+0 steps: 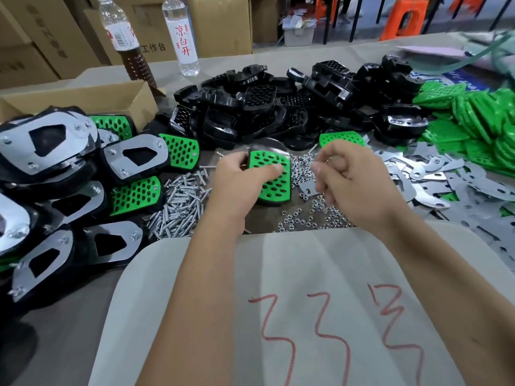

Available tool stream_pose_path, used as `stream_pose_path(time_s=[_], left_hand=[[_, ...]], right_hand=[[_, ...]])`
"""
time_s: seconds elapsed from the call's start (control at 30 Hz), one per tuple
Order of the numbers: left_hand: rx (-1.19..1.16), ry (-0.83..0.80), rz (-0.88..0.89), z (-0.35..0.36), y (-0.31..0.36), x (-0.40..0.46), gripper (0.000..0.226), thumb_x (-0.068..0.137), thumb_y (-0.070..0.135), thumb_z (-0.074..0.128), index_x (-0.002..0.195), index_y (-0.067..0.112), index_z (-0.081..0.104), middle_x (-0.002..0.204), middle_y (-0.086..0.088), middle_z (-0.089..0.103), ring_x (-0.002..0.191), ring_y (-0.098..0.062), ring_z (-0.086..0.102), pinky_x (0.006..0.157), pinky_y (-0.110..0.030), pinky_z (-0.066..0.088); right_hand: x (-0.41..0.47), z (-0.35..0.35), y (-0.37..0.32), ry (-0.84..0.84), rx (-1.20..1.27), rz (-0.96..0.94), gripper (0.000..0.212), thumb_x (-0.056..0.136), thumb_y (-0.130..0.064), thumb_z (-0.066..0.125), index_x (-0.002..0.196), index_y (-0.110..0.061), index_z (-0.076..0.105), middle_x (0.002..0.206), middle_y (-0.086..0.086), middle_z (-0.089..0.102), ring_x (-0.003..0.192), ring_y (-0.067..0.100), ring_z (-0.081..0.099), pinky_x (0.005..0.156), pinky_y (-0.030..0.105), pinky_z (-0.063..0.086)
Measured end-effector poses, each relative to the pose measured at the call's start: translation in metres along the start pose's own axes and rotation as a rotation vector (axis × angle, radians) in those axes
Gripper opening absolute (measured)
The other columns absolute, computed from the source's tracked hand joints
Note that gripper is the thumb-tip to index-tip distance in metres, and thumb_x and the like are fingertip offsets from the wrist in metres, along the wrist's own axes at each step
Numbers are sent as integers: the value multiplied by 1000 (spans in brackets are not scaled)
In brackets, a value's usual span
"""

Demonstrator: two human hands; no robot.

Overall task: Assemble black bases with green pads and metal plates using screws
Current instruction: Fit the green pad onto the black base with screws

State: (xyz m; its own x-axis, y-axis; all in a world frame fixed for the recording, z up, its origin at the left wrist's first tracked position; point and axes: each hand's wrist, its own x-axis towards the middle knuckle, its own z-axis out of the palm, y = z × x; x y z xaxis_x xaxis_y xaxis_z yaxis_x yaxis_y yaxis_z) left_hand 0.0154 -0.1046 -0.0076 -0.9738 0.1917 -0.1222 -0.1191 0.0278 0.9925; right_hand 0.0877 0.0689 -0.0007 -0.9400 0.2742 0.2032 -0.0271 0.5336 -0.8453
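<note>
Pale sheet hides the forearms' undersides; left hand grips a green-padded base; right hand fingers curled, contents unclear.

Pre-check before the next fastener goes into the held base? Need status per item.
1. Left hand grips the base with green pad: ok.
2. Pad seated on the base, holes facing up: ok.
3. Right hand holds a nut or screw: cannot tell, fingers curled.
4. Screws within reach: ok.
5. Nuts within reach: ok.
6. Metal plates within reach: ok.
</note>
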Motion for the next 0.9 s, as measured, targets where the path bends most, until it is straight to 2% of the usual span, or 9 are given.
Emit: stream_pose_path(time_s=[0.07, 0.17, 0.27, 0.37, 0.47, 0.6, 0.67, 0.8, 0.9], left_hand=[[74, -45, 24, 5, -2, -3, 17, 83, 6, 82, 95, 16, 76, 84, -1, 80, 78, -19, 79, 62, -39, 64], [96, -55, 43, 9, -4, -4, 17, 82, 5, 82, 95, 15, 76, 81, -1, 79, 73, -17, 77, 59, -40, 63], [134, -51, 71, 9, -5, -3, 17, 81, 5, 82, 94, 14, 75, 80, -1, 78, 73, -17, 76, 59, -40, 63], [202, -58, 121, 12, -3, -5, 22, 77, 4, 84, 96, 8, 73, 86, -9, 79, 80, -25, 77, 76, -52, 65], [244, -63, 168, 15, -1, -9, 38, 66, 17, 82, 99, 2, 72, 92, -17, 77, 89, -38, 75, 80, -59, 61], [333, -60, 259, 19, -3, -9, 23, 70, 15, 84, 87, 10, 69, 82, -8, 75, 78, -26, 74, 73, -51, 62], [374, -27, 313, 23, -5, -10, 26, 74, 8, 86, 75, 19, 62, 72, 2, 70, 67, -16, 68, 65, -43, 60], [342, 16, 315, 31, -8, -12, 25, 77, 5, 84, 77, 15, 61, 78, -9, 72, 76, -32, 71, 70, -53, 60], [419, 31, 409, 37, -7, -16, 21, 73, 19, 80, 85, 13, 64, 78, -1, 71, 76, -24, 69, 69, -47, 57]], right_hand=[[-3, 4, 0, 53, 151, -8, 16, 98, -9, 66, 86, -19, 69, 63, -3, 68, 49, 12, 58, 49, 27, 46], [-6, 8, 0, 49, 319, 19, 25, 98, 5, 60, 92, -13, 76, 71, 6, 72, 51, 10, 66, 47, 14, 48], [-5, 11, 2, 38, 355, 16, 26, 98, 10, 58, 95, -8, 76, 71, 8, 73, 55, 17, 72, 50, 19, 55], [-5, 13, 4, 83, 265, -3, 22, 97, 8, 62, 94, -10, 75, 70, 6, 71, 56, 22, 71, 55, 34, 63], [-4, 13, 4, 102, 115, -60, 23, 96, 6, 63, 86, -11, 75, 67, 6, 69, 53, 19, 69, 54, 40, 63], [-4, 10, -1, 129, -215, -254, 14, 92, 3, 64, 85, -4, 75, 68, 5, 69, 59, 26, 67, 62, 49, 57], [-4, 10, -3, 153, -266, -281, 14, 92, 3, 63, 84, -2, 75, 68, 8, 69, 62, 31, 67, 65, 49, 55], [-5, 13, -4, 136, -378, -212, 15, 96, -2, 61, 89, -1, 74, 72, 12, 69, 72, 34, 65, 70, 46, 53], [-4, 12, -3, 194, -118, -10, 22, 95, 0, 62, 79, -10, 72, 65, 2, 67, 57, 24, 70, 55, 33, 57]])
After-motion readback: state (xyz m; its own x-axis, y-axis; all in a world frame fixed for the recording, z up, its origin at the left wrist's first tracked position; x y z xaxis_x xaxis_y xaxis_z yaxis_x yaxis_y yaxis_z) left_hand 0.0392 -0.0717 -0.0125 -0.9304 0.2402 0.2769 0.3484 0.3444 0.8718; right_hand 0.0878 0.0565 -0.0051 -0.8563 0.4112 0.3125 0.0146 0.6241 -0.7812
